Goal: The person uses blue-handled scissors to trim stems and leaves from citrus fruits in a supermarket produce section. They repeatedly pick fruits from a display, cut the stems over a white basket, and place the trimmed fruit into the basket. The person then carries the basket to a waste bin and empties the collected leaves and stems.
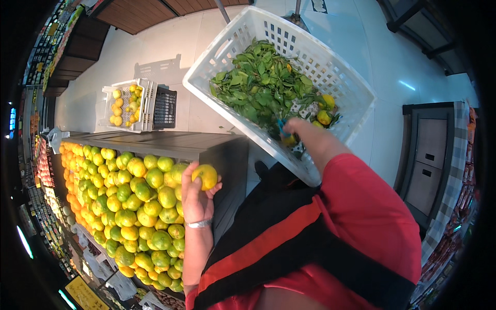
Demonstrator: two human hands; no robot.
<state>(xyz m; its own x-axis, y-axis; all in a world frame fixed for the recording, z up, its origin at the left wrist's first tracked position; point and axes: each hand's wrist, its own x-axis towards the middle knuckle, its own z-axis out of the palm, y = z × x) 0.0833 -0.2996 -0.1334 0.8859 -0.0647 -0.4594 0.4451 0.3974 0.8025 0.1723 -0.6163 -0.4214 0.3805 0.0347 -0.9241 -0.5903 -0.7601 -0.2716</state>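
My left hand [198,193], with a silver band on the wrist, holds a yellow-orange mandarin [205,176] beside the edge of a heaped citrus display. My right hand [296,127] is down inside a white plastic crate [341,73], its fingers around a small blue-handled tool [282,124]; motion blur hides what kind it is. A yellow-green citrus fruit [288,140] lies just below that hand. Cut green leaves [263,79] fill much of the crate. More mandarins [324,117] lie near its right end, among leaves and patterned paper.
Green and yellow mandarins [135,201] are piled on the stand at left, with oranges [69,170] beyond. A dark wooden ledge [182,142] borders the pile. Stacked white crates [128,104] with fruit and a black crate [164,108] stand on the tiled floor. A drawer cabinet [428,155] is at right.
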